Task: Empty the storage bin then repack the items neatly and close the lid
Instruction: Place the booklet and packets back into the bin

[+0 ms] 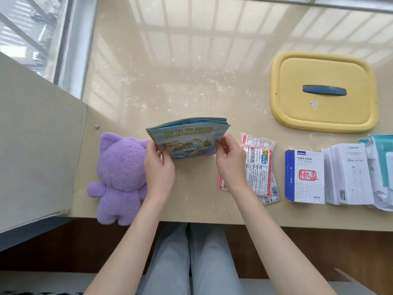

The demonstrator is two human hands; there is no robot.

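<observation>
A stack of blue illustrated booklets (188, 137) stands on edge on the table, tilted away from me. My left hand (158, 167) grips its left side and my right hand (230, 160) pinches its right side. The yellow bin lid (323, 116) with a blue handle (324, 90) lies flat at the far right. The bin itself is out of view.
A purple plush toy (120, 177) lies at the left, by the table's front edge. Red-and-white sachets (262, 167) lie right of my right hand. Further right sit a blue-and-white box (306, 177), white boxes (350, 177) and teal packets (380, 158). A beige board (36, 135) adjoins the table's left side.
</observation>
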